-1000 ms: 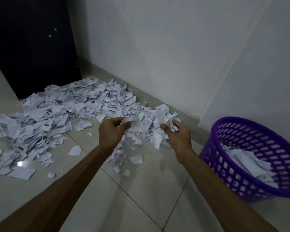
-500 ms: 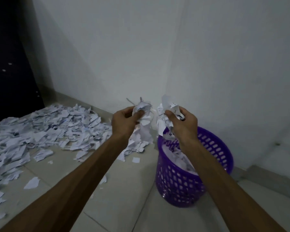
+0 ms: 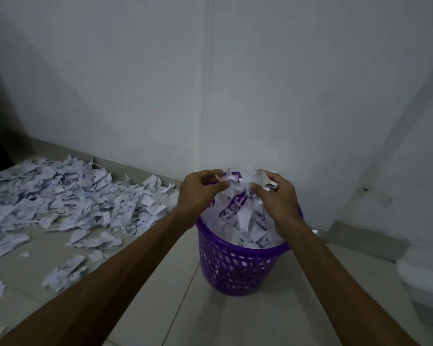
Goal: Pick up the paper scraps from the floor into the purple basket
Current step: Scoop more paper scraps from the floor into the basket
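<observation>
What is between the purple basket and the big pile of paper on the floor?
In the head view, mostly bare floor tile separates the purple basket from the pile of scraps; the left forearm crosses above that stretch.

Both hands over the purple basket (image 3: 238, 268), which stands on the tiled floor (image 3: 185, 320) in a wall corner. The left hand (image 3: 200, 191) and right hand (image 3: 276, 196) hold paper scraps (image 3: 240, 182) with curled fingers above the paper-filled basket. A scrap pile (image 3: 68, 198) lies to the left.
</observation>
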